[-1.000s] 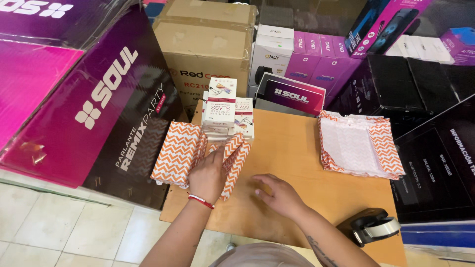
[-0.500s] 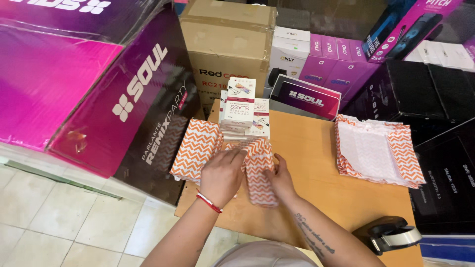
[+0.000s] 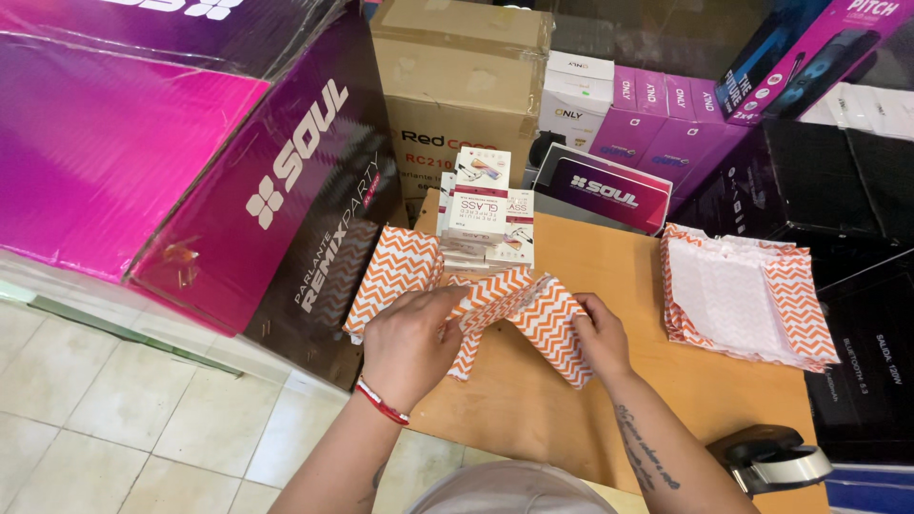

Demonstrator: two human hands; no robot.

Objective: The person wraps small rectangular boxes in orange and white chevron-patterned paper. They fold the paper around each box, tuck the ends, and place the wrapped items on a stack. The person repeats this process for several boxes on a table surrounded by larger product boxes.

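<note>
1. Left hand (image 3: 411, 345) and right hand (image 3: 598, 335), fingers curled, are both gripping one orange-and-white zigzag paper bag (image 3: 533, 319) just above the tan wooden table (image 3: 609, 286).
2. One stack of small white flat boxes (image 3: 484, 211) is sitting behind it.
3. Two more zigzag bag piles: left pile (image 3: 392, 271), right pile (image 3: 747, 295).
4. One black tape dispenser (image 3: 771, 459) is sitting at the near right.

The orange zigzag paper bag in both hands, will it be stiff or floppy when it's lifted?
Probably floppy: the orange zigzag bag bends between the left hand and right hand. Likely light, being thin and flat like the bags in the stack. It may crease easily.
</note>
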